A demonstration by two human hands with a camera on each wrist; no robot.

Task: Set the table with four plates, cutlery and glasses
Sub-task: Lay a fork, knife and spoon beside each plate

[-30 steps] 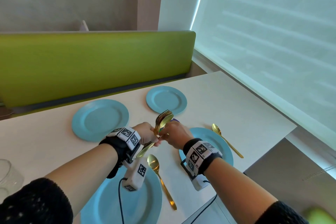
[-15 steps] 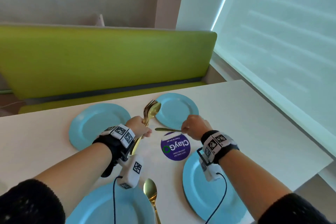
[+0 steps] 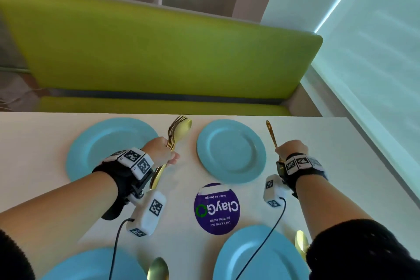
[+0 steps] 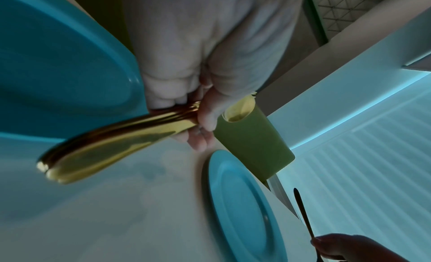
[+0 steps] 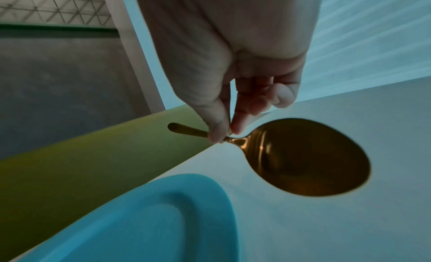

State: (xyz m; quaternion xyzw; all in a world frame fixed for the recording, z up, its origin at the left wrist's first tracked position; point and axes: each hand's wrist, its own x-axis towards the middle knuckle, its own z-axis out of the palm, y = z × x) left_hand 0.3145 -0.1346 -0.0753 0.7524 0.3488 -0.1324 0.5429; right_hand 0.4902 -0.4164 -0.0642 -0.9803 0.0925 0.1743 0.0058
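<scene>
Four blue plates lie on the white table: far left [image 3: 111, 145], far right [image 3: 230, 150], near left [image 3: 91, 266], near right [image 3: 256, 254]. Between the two far plates my left hand [image 3: 163, 152] grips a bundle of gold cutlery [image 3: 179, 129] by the handles [image 4: 111, 142]. My right hand [image 3: 291, 150] pinches a single gold spoon [image 3: 271, 134] just right of the far right plate, its handle pointing away. In the right wrist view its bowl [image 5: 303, 159] hangs low over the table beside that plate [image 5: 163, 220]; whether it touches I cannot tell.
One gold spoon [image 3: 158, 268] lies right of the near left plate, another [image 3: 301, 242] right of the near right plate. A purple round sticker [image 3: 217, 208] marks the table's middle. A green bench back [image 3: 159, 52] stands beyond the far edge, a blinded window to the right.
My right hand drew one spoon from the bundle and carried it rightward past the far right plate. The left hand with the bundle moved further away, between the far plates.
</scene>
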